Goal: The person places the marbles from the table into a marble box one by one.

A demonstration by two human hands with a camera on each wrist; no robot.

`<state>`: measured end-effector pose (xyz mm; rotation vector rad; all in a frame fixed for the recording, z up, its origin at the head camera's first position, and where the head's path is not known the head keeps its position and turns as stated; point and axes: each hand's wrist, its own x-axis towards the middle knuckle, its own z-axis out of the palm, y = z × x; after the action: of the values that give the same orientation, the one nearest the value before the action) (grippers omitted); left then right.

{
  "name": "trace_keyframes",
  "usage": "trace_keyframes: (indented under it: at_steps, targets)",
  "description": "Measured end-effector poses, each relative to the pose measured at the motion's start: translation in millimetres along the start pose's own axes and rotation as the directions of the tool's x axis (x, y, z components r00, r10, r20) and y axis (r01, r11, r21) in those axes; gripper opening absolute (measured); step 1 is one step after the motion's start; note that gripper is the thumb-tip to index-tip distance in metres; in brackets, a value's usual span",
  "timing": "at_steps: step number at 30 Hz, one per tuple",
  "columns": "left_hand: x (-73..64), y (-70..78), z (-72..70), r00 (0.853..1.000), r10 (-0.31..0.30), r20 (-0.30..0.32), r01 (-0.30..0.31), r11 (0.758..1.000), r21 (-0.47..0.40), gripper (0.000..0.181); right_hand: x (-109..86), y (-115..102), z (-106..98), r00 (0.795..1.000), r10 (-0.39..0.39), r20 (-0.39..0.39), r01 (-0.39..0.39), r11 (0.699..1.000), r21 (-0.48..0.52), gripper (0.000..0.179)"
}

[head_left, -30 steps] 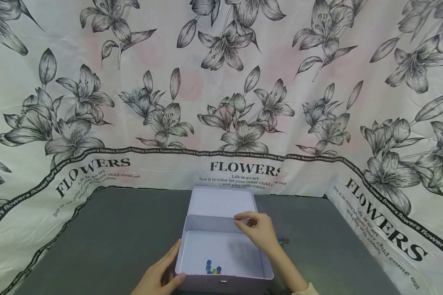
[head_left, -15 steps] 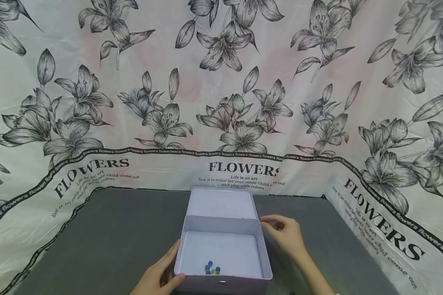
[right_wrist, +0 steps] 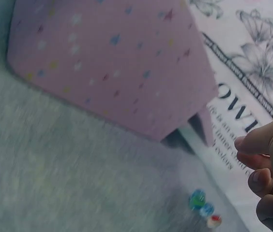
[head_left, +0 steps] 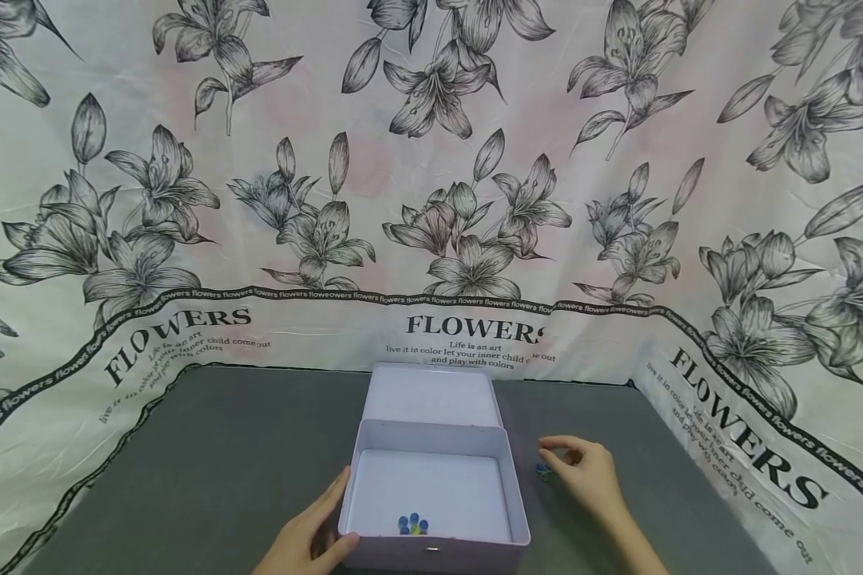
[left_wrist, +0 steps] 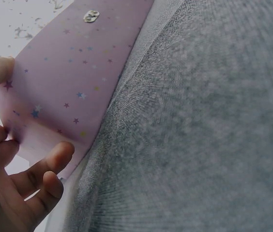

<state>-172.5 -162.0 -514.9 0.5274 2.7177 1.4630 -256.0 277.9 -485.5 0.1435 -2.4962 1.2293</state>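
Note:
A lilac tin box with small stars on its outside stands with its hinged lid laid back. Several blue and yellow-green marbles lie inside against the front wall. My left hand grips the box's front left corner, thumb on the front rim and fingers along the left side. To the right of the box, my right hand is over a small group of glass marbles, its fingers loosely bent. In the right wrist view nothing shows between thumb and fingers, and the hand is apart from the marbles.
A dark grey cloth covers the table. White flower-printed fabric hangs behind it and along both sides. The lid reaches back close to that fabric.
My right hand has moved from over the box's back right part, out past its right side, to the loose marbles. Marbles in the box have shifted slightly. My left hand stays put.

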Motion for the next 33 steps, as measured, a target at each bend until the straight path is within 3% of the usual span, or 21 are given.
trace_keyframes:
  at_steps: [11, 20, 25, 28, 33]
  targets:
    - [0.9, -0.4, 1.6, 1.0, -0.01, 0.008, 0.01, 1.0, -0.008, 0.082, -4.1, 23, 2, 0.998, 0.066, 0.004, -0.066, 0.995, -0.079, 0.012]
    - [0.9, 2.3, -0.9, 1.0, -0.03, 0.004, 0.03, 0.999, -0.023, 0.083, -5.7, 35, 8, 1.0, 0.008, -0.022, -0.01, 0.994, -0.108, 0.012]
    - [1.4, 2.7, -1.9, 0.999, -0.031, 0.006, 0.031, 0.999, -0.019, 0.083, -7.2, 40, 12, 0.997, -0.06, -0.057, 0.053, 0.993, -0.109, 0.013]
    - [1.0, 2.2, -1.9, 1.0, -0.019, 0.01, 0.019, 1.0, -0.025, 0.083, -9.5, 43, 13, 0.986, -0.149, -0.075, 0.139, 0.982, -0.127, 0.017]
    - [-0.1, 1.2, -1.2, 1.0, -0.004, 0.011, 0.004, 1.0, -0.026, 0.082, -13.7, 47, 15, 0.938, -0.338, -0.074, 0.325, 0.935, -0.14, 0.025]
